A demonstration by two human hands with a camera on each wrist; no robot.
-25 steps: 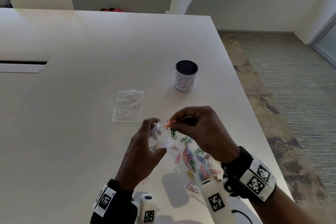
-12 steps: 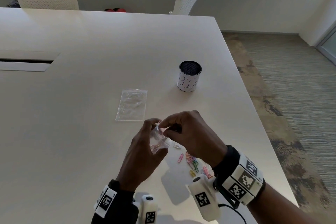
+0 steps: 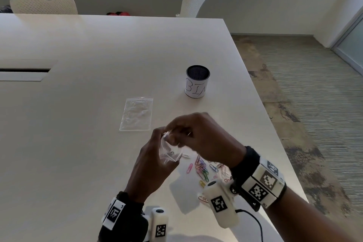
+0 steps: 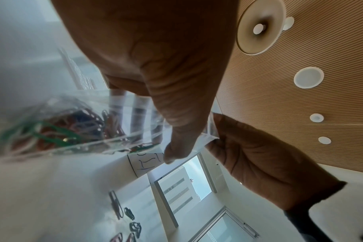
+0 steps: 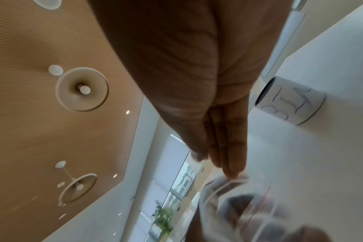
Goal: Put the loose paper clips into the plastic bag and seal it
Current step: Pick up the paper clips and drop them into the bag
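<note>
Bag (image 3: 169,153) between both hands, loose clips (image 3: 202,169) right below, cup (image 3: 197,81) behind, clips seemingly inside bag.

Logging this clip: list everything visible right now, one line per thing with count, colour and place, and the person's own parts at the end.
plastic bag in hand: one, clear, held above the table's near edge, clips already inside
spare plastic bag: one, clear, flat on the table beyond the hands
loose paper clips: many, mixed pink, blue, green and yellow, scattered on the table under the right wrist
cup: one, white label with handwriting, dark mesh inside, upright on the table's right side
table: one, white, fills most of the head view
chairs: two, white, behind the far table edge
left hand: grips the held bag from the left
right hand: fingers at the bag's mouth; exact grip blurred
wrist cameras: two, white with black markers
</note>
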